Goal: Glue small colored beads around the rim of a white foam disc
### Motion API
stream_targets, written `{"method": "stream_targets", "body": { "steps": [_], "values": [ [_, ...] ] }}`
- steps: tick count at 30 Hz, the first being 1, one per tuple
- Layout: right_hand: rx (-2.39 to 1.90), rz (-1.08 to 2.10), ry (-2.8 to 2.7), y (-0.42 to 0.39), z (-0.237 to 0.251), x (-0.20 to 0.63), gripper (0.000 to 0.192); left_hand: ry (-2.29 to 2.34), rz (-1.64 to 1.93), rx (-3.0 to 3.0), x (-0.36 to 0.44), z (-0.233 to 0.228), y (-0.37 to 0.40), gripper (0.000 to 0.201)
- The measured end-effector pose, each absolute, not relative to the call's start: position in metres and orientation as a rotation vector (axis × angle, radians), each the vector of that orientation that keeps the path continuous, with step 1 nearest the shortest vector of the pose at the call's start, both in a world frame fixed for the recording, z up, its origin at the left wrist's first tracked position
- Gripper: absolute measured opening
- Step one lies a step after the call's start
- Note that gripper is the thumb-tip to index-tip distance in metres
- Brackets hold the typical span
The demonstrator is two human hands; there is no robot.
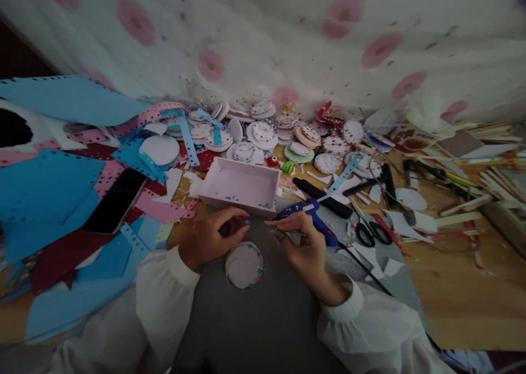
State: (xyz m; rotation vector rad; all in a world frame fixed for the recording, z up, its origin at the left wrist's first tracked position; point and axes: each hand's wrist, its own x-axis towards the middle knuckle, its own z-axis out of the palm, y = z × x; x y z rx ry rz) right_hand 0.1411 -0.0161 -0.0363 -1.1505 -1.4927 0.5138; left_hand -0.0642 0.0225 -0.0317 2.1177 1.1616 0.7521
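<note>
While finished dotted discs [263,133] pile beyond the tray [240,187], one disc [244,264] lies half-rimmed; left hand [211,236] pinches something small, right hand [302,242] curled, grip unclear.

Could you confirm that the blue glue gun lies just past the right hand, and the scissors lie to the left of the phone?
Not quite: the head view shows the scissors on the right, beyond the glue gun, not left of the phone, which lies far to the left on the coloured paper. The blue glue gun does lie just past the right hand.
</note>
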Motion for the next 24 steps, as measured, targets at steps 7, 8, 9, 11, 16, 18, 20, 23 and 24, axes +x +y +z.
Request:
{"method": "stream_targets", "body": {
  "steps": [7,8,9,11,16,18,20,23,24],
  "values": [
    [-1.153,0.622,-1.426,-0.014,-0.042,0.141,0.02,1.15,0.748,2.061,-0.065,-0.039,0.028,0.02],
    [-1.146,0.664,-1.405,-0.014,-0.043,0.141,0.019,1.151,0.75,2.04,-0.065,-0.04,0.028,0.02],
    [-1.14,0.699,-1.389,-0.013,-0.043,0.141,0.019,1.152,0.75,2.019,-0.065,-0.04,0.029,0.02],
    [-1.129,0.744,-1.382,-0.013,-0.043,0.14,0.019,1.155,0.744,1.982,-0.065,-0.04,0.029,0.019],
    [-1.127,0.752,-1.356,-0.012,-0.041,0.142,0.018,1.18,0.714,1.857,-0.064,-0.037,0.03,0.021],
    [-1.128,0.746,-1.331,-0.01,-0.041,0.143,0.017,1.191,0.716,1.841,-0.063,-0.037,0.03,0.022],
    [-1.123,0.754,-1.313,-0.008,-0.042,0.144,0.016,1.192,0.722,1.849,-0.063,-0.037,0.03,0.022],
    [-1.115,0.773,-1.296,-0.004,-0.04,0.146,0.014,1.201,0.728,1.873,-0.063,-0.037,0.03,0.022],
    [-1.106,0.78,-1.291,-0.004,-0.039,0.147,0.014,1.206,0.726,1.884,-0.063,-0.037,0.03,0.021]
  ]
}}
